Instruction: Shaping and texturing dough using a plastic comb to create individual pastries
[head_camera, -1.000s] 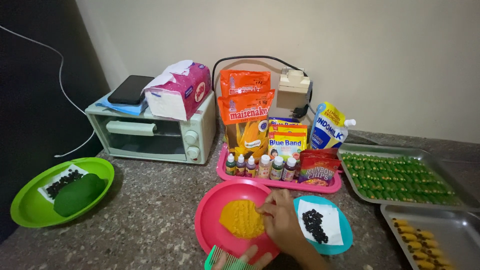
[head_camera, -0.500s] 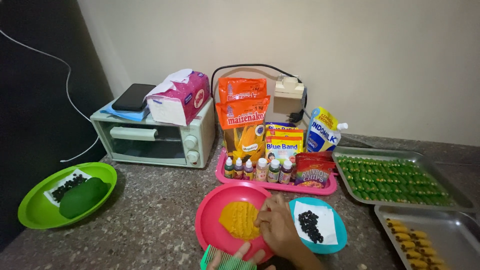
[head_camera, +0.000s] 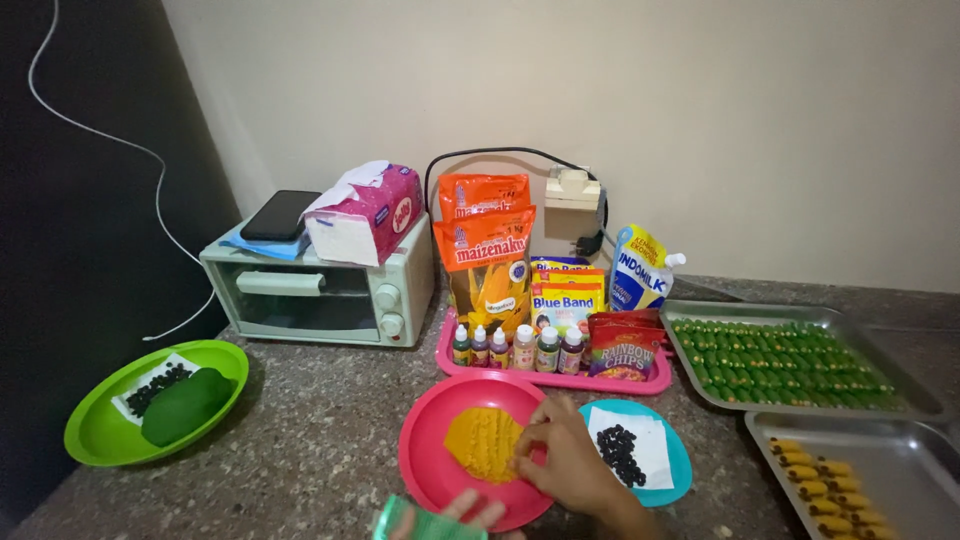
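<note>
A flattened lump of orange dough (head_camera: 480, 440) lies on a round pink plate (head_camera: 420, 445) near the counter's front edge. My right hand (head_camera: 572, 468) reaches in from the lower right and pinches the dough's right edge with its fingertips. Only the fingertips of my left hand (head_camera: 478, 512) show at the bottom edge, where they grip a green see-through plastic piece (head_camera: 420, 522). Right beside my right hand, a small blue plate (head_camera: 682, 462) carries white paper with black bits (head_camera: 620, 450).
A green plate (head_camera: 95, 445) with green dough (head_camera: 185, 405) sits at left. Behind stand a mint toaster oven (head_camera: 320, 290) and a pink tray (head_camera: 560, 380) of packets and small bottles. Two metal trays (head_camera: 800, 312) (head_camera: 890, 450) of shaped green and yellow pieces fill the right.
My right hand has shifted slightly on the plate and now pinches the dough's right edge. The view has shifted a little, and the green piece stays at the bottom edge.
</note>
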